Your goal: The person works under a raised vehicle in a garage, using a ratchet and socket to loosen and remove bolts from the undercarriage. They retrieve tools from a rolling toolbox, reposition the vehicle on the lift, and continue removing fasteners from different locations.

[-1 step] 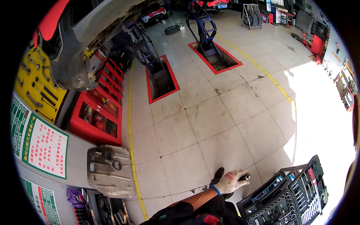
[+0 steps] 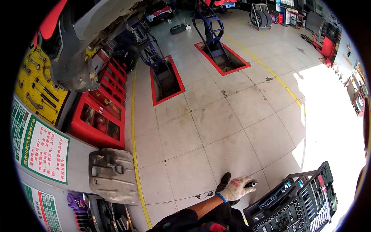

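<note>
My left hand (image 2: 235, 188) wears a whitish work glove with reddish print and a blue cuff. It is held out low in front of my body, with the forearm crossing from the lower left. Its fingers are closed around a short dark cylindrical piece with a shiny metal end (image 2: 253, 184); most of it is hidden in the grip. Just right of that hand is an open black tool case (image 2: 279, 214) with rows of sockets and several wrenches. My right hand does not show.
A car (image 2: 87, 31) hangs raised at the upper left. Two red-framed floor pits (image 2: 153, 98) hold blue lift arms (image 2: 212, 33). A red cabinet (image 2: 79, 129), a dirty undertray (image 2: 112, 185) and a black tool cart (image 2: 92, 216) stand along the left.
My gloved left hand has shifted very slightly left, still gripping the dark piece. The whole view has moved a little; nothing else visibly differs.
</note>
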`<action>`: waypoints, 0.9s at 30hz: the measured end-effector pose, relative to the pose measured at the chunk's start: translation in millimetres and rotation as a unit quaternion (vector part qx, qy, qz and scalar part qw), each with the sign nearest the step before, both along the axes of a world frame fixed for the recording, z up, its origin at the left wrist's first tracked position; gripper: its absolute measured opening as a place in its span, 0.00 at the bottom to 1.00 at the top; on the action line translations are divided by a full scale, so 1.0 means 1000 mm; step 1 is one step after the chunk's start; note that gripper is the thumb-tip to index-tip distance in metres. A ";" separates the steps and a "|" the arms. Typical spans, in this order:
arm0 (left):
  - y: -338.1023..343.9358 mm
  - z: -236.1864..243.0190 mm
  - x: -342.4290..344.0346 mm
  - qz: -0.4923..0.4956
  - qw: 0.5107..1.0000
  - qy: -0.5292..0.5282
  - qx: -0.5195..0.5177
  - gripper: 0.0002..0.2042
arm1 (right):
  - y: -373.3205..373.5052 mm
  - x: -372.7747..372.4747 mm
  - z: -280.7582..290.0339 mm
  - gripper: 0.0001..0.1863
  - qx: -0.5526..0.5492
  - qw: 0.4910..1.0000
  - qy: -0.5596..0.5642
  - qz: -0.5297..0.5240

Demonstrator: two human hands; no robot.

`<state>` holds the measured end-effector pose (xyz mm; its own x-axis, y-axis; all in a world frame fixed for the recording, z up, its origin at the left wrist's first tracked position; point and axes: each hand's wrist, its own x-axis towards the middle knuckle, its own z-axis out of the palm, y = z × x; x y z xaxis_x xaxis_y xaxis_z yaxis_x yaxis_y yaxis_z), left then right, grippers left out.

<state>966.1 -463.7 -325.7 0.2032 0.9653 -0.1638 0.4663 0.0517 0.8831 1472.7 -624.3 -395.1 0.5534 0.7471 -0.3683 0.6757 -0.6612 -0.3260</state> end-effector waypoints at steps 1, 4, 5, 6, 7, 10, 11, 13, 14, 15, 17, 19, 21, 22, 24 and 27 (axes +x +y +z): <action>-0.004 -0.006 -0.006 0.014 1.000 -0.025 -0.007 0.18 | 0.005 -0.003 -0.002 0.13 -0.001 1.000 0.001 -0.006; -0.018 -0.023 -0.018 0.057 0.997 -0.045 -0.024 0.18 | 0.015 -0.007 -0.007 0.14 -0.001 1.000 0.009 -0.022; -0.023 -0.025 -0.022 0.063 0.996 -0.044 -0.043 0.18 | 0.014 -0.010 -0.010 0.14 -0.002 0.999 0.012 -0.031; -0.030 -0.032 -0.023 0.073 0.996 -0.044 -0.037 0.18 | 0.012 -0.009 -0.011 0.14 -0.005 0.999 0.014 -0.033; -0.035 -0.038 -0.025 0.075 0.996 -0.040 -0.039 0.19 | 0.012 -0.009 -0.014 0.14 -0.005 0.999 0.016 -0.038; -0.052 -0.036 -0.035 0.085 0.995 -0.021 -0.038 0.19 | -0.005 -0.002 -0.020 0.15 -0.006 0.998 0.024 -0.057; -0.055 -0.035 -0.037 0.087 0.996 -0.013 -0.035 0.19 | -0.012 -0.002 -0.022 0.15 -0.008 0.997 0.027 -0.067; -0.059 -0.041 -0.041 0.096 0.994 -0.038 -0.039 0.19 | -0.036 0.007 -0.024 0.16 -0.009 0.995 0.028 -0.093; -0.058 -0.041 -0.047 0.090 0.994 -0.047 -0.046 0.20 | -0.060 0.003 -0.026 0.16 -0.011 0.993 0.033 -0.115; -0.050 -0.038 -0.051 0.078 0.996 -0.029 -0.042 0.20 | -0.079 0.001 -0.029 0.16 -0.012 0.989 0.036 -0.140; -0.027 -0.025 -0.054 0.045 0.995 -0.001 -0.085 0.19 | -0.131 0.004 -0.028 0.17 -0.027 0.978 0.041 -0.200; -0.014 -0.018 -0.050 0.066 0.996 -0.034 -0.051 0.17 | -0.193 0.044 -0.021 0.17 -0.057 0.965 0.038 -0.252; -0.020 0.000 -0.037 0.125 0.986 -0.099 -0.056 0.15 | -0.224 0.096 -0.041 0.20 -0.037 0.969 -0.018 -0.244; -0.022 0.000 -0.039 0.132 0.986 -0.082 -0.053 0.14 | -0.234 0.118 -0.060 0.22 -0.005 0.972 -0.078 -0.221; -0.016 0.003 -0.030 0.118 0.990 -0.044 -0.069 0.17 | -0.242 0.106 -0.074 0.23 0.064 0.951 -0.101 -0.286; 0.001 -0.009 -0.016 0.052 0.997 0.011 -0.061 0.18 | -0.240 0.053 -0.035 0.22 0.114 0.922 -0.066 -0.364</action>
<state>950.2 -462.4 -334.9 0.0975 0.9538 -0.2842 0.4722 0.2070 0.8568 1525.6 -864.2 -429.8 0.9675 0.2094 -0.1418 0.1230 -0.8794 -0.4599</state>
